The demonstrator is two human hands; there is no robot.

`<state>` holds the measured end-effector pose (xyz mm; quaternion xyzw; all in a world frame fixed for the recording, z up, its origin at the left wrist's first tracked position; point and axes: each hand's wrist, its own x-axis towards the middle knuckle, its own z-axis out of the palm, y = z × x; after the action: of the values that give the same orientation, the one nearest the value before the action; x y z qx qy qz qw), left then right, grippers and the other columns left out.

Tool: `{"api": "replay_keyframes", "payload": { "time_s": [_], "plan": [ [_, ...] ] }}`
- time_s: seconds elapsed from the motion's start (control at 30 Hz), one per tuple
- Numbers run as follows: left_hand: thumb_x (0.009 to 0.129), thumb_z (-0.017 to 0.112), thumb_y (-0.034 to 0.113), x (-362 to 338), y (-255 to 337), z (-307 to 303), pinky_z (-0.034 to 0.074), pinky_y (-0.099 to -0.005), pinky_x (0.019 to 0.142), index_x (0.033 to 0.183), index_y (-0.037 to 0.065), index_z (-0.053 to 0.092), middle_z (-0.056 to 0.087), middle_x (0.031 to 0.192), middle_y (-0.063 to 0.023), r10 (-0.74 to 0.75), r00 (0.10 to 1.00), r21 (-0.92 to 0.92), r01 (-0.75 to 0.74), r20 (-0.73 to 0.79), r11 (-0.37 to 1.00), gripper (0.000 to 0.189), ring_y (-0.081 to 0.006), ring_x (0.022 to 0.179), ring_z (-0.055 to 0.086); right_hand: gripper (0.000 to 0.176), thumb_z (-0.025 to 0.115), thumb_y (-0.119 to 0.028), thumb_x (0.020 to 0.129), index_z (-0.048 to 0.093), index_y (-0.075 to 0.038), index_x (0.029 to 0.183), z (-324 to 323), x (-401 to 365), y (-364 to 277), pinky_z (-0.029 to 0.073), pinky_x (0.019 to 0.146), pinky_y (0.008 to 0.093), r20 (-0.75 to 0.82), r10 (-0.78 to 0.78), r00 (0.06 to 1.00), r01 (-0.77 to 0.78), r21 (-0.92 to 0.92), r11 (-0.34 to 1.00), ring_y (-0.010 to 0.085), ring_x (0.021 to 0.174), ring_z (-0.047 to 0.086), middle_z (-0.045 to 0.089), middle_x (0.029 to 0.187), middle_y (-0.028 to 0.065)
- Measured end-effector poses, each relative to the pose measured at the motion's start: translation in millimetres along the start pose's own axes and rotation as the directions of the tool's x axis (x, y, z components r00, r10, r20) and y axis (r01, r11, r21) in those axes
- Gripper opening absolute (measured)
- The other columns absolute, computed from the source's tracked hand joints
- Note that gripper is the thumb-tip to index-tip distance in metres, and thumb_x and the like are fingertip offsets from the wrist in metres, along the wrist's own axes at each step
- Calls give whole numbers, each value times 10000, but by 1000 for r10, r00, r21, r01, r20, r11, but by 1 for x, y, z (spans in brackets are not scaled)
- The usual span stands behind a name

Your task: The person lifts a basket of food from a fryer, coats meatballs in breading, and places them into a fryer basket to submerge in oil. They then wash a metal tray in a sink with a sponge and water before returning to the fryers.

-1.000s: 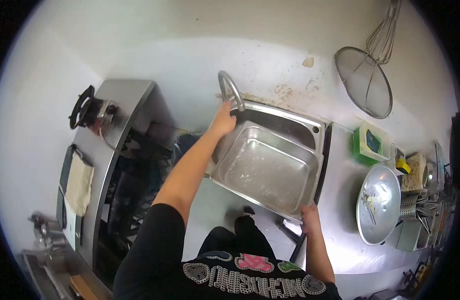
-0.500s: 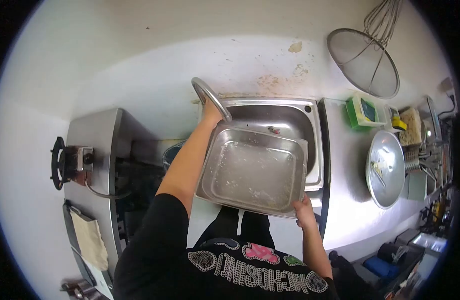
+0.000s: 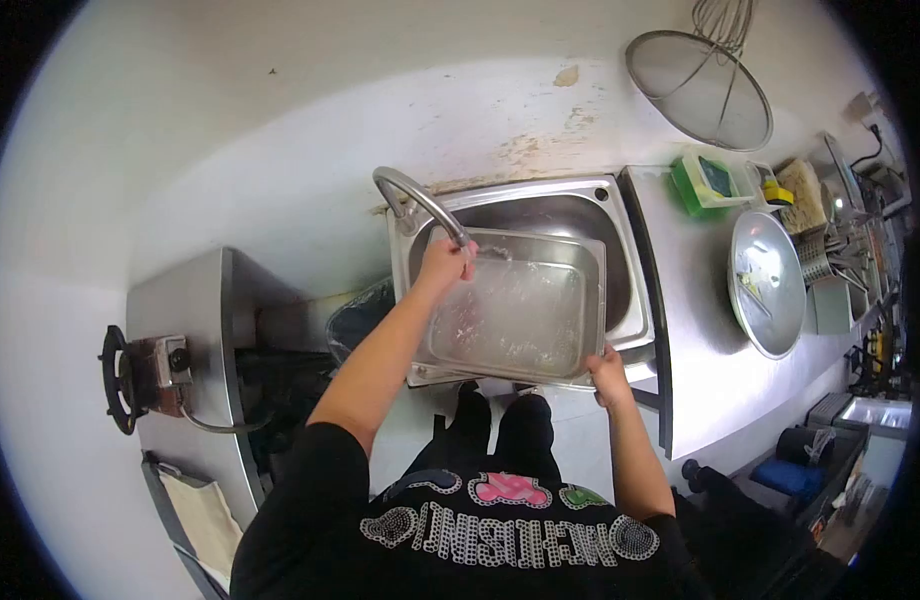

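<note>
A rectangular stainless steel pan (image 3: 515,325) lies tilted over the sink (image 3: 635,290), with wet streaks and pale specks on its inside. My right hand (image 3: 609,378) grips the pan's near right corner, thumb over the rim. At the far left of the pan, my left hand (image 3: 448,264) is closed around the tip of the curved metal faucet (image 3: 420,194); the fingers are partly hidden. Water splashes inside the pan just to the right of that hand.
On the right counter (image 3: 680,330) stand a large metal bowl (image 3: 765,300) with a utensil inside and a green-and-clear container (image 3: 702,185). A strainer (image 3: 700,90) hangs on the wall. To the left is a gas burner (image 3: 120,380) on a steel surface.
My left hand has moved from the faucet's base to its tip. The pan has shifted farther over the sink and its near edge has come up in view, my right hand still holding it.
</note>
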<state>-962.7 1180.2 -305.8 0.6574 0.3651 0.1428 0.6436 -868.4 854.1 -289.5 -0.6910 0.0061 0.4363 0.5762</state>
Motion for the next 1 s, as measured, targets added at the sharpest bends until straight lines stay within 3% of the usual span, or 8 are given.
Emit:
{"api": "replay_keyframes", "payload": {
  "time_s": [0.13, 0.23, 0.3, 0.37, 0.57, 0.7, 0.83, 1.0],
  "plan": [
    [880, 549, 203, -6, 22, 12, 446, -266, 471, 827, 36, 596, 547, 678, -28, -322, 937, -331, 350, 138, 876, 182, -113, 537, 518, 478, 496, -9, 722, 463, 58, 1194, 0, 14, -27, 418, 838, 301, -61, 9, 998, -18, -143, 990, 221, 933, 556, 596, 1046, 147],
    [844, 573, 153, -3, 29, 15, 454, -349, 479, 801, 31, 587, 560, 640, -60, -224, 968, -120, 210, -115, 970, 130, -221, 534, 547, 467, 515, -33, 739, 468, 56, 1195, -11, 40, -28, 422, 827, 304, 35, -56, 998, 60, -126, 990, 213, 922, 558, 602, 1036, 150],
    [775, 611, 125, -1, 6, 0, 473, -423, 629, 833, 4, 569, 607, 792, -144, 374, 891, 729, -75, -258, 681, 141, -345, 706, 584, 459, 528, -44, 740, 479, 55, 1186, -23, 58, -29, 420, 828, 304, 81, -110, 991, 121, -134, 984, 210, 919, 557, 603, 1034, 148],
    [708, 623, 104, -6, -2, -15, 423, -439, 833, 1009, -19, 531, 567, 1028, -224, 488, 855, 866, -105, -173, 489, 338, -417, 951, 529, 450, 547, -74, 746, 494, 53, 1175, -31, 72, -32, 423, 827, 309, 105, -91, 990, 105, -140, 985, 204, 915, 560, 605, 1038, 144],
    [797, 515, 24, -40, 5, -27, 421, -368, 876, 1329, 21, 294, 489, 1212, -169, -436, 894, -68, 431, -107, 900, 576, -284, 1086, 493, 409, 571, -162, 784, 535, 37, 1140, -49, 121, -33, 444, 799, 337, 223, -37, 974, 126, -397, 909, 262, 899, 588, 635, 960, 158],
    [757, 498, 2, -36, -32, -34, 434, -378, 847, 1300, 56, 348, 518, 1152, -145, -397, 910, -135, 381, -120, 915, 566, -277, 1026, 518, 378, 570, -217, 812, 554, 11, 1112, -61, 96, -144, 458, 790, 374, 139, -301, 944, 305, -716, 628, 325, 906, 601, 622, 997, 200],
    [757, 489, -20, -38, -19, -24, 434, -365, 832, 1258, 4, 374, 531, 1122, -142, -305, 934, 42, 317, -186, 947, 515, -271, 978, 536, 310, 465, 10, 760, 573, -24, 1048, -138, 132, -258, 452, 841, 396, -129, -854, 504, 482, -778, 402, 391, 951, 555, 588, 1005, 233],
    [721, 510, -13, -31, 30, 0, 429, -353, 828, 1165, -58, 452, 549, 1082, -145, -363, 889, 167, 417, -280, 893, 450, -260, 955, 540, 552, 504, -48, 736, 417, -135, 1274, -212, 250, -292, 404, 931, 437, 15, -372, 928, -13, -997, -73, 339, 1171, 436, 487, 1230, 150]
  ]
}}
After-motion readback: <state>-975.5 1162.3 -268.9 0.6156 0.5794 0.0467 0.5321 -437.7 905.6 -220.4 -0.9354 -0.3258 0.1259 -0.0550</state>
